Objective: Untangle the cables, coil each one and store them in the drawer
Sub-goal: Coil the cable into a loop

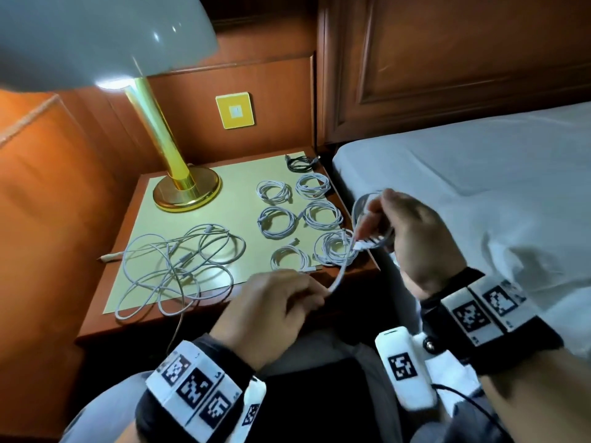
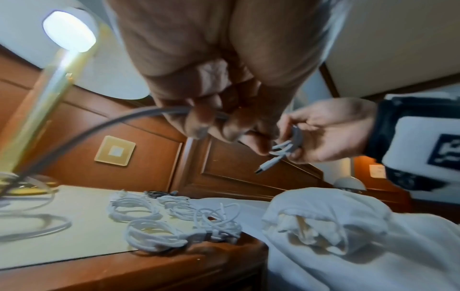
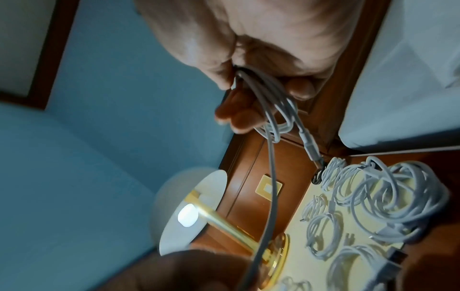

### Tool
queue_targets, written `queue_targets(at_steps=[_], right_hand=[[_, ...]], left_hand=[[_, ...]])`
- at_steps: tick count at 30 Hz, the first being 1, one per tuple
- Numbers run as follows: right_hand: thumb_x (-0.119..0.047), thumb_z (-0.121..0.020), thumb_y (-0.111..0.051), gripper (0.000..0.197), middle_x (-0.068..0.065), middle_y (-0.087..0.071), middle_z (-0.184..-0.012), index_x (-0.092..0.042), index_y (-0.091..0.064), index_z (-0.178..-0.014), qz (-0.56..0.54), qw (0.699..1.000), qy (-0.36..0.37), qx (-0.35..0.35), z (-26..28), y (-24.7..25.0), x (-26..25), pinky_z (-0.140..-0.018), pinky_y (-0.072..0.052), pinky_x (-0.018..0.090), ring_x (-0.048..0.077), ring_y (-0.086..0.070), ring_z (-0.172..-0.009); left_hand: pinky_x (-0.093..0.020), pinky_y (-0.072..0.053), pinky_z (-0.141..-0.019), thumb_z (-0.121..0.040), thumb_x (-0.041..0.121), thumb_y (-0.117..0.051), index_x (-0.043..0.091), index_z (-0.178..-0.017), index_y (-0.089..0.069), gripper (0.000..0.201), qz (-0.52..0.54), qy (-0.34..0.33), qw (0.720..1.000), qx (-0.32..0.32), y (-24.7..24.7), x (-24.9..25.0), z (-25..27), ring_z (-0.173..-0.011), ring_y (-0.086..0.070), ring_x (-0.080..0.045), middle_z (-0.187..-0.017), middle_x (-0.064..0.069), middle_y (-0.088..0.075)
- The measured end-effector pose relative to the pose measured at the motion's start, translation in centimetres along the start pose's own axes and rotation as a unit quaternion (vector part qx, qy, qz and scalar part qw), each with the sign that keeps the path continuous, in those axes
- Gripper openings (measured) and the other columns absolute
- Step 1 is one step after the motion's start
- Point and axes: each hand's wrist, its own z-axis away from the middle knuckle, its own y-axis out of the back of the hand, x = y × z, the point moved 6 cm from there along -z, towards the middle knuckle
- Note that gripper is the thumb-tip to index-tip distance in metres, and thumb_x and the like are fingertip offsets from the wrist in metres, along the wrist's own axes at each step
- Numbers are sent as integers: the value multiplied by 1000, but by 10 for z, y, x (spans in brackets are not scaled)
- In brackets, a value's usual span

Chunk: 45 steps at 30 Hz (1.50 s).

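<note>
Two hands are occupied with one white cable (image 1: 339, 276). Several loops of it are pinched in the curled fingers of the right hand (image 1: 412, 238), its plug hanging just below that grip. From there a free length is drawn down to the left hand (image 1: 271, 311), fingers closed round it.

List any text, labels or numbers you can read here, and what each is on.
No words, brands or numbers are readable.
Left wristband: black-and-white coded squares; tiny marks beside them too small to read.
Right wristband: the same.
White camera unit: one coded square, no text.
Yellow wall plate: blank.
</note>
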Motion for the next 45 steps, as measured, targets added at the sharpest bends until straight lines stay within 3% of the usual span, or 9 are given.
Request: queue_targets(at_steps=[3, 8, 13, 18, 22, 27, 32, 40, 45], right_hand=[[-30, -104, -46, 28, 6, -73, -72, -12, -63, -92, 146, 983, 4, -114, 17, -28, 9, -78, -53, 31, 16, -72, -73], [-27, -105, -44, 36, 1, -42, -52, -12, -50, -73, 116, 952, -104, -264, 42, -55, 27, -45, -34, 24, 12, -38, -42], [-46, -95, -50, 44, 0, -24, -54, -10, -49, -70, 11, 948, -181, -263, 47, -60, 25, -48, -13, 28, 14, -17, -49], [-39, -87, -53, 35, -3, -23, -49, -14, -41, -65, -107, 942, -209, -239, 48, -60, 18, -42, -11, 22, 10, -16, -43], [-34, -97, -47, 37, -5, -22, -48, -15, -37, -66, -154, 933, -231, -228, 49, -61, 17, -38, -13, 18, 7, -17, -39], [-34, -100, -44, 36, -4, -23, -49, -11, -43, -71, -164, 932, -230, -226, 48, -60, 15, -36, -17, 15, 6, -19, -38], [-36, -93, -47, 30, -8, -25, -47, -15, -41, -72, -265, 918, -228, -189, 43, -55, 8, -34, -15, 15, 3, -19, -36], [-40, -105, -39, 37, -9, -30, -52, -22, -45, -73, -303, 946, -115, -32, 5, 9, -4, -43, -23, 17, 5, -29, -41], [-30, -108, -36, 41, 0, -60, -56, -15, -55, -75, -1, 990, 143, -15, 17, -1, -19, -62, -44, 30, 20, -60, -54]], left_hand=[[-5, -44, -76, -88, 17, -75, 24, -99, -80, 14, 69, -42, 996, -26, -5, 18, 2, -84, -67, 6, -88, 20, -71], [-34, -56, -71, -87, 36, -76, 21, -90, -72, 16, 136, -14, 986, 96, 19, 2, -4, -75, -69, -14, -82, 6, -72], [-32, -49, -57, -85, 41, -75, 22, -90, -63, 23, 159, 31, 980, 113, 23, -17, -5, -62, -60, -18, -76, 4, -65], [-19, -39, -55, -96, 25, -63, 21, -96, -66, 5, 185, 85, 974, 96, 20, -28, -1, -55, -49, -8, -67, 15, -61], [-26, -40, -53, -100, 31, -55, 17, -96, -73, 23, 265, 86, 957, 85, 10, -20, -3, -55, -50, -17, -73, -17, -68], [-23, -33, -49, -89, 41, -60, 17, -79, -75, 30, 341, 130, 924, 116, 10, -18, -6, -50, -43, -16, -64, -11, -63], [-24, -36, -45, -91, 25, -63, 24, -96, -76, 14, 361, 139, 914, 123, 13, -20, -5, -52, -47, -16, -69, -3, -62], [-16, -45, -65, -93, 14, -67, 35, -108, -75, 27, -17, 74, 991, 110, 38, -44, 7, -73, -57, -7, -90, 9, -66], [-7, -46, -79, -89, -1, -67, 26, -109, -78, 35, -16, 0, 1000, -1, 5, -20, 6, -85, -64, 0, -94, 11, -66]])
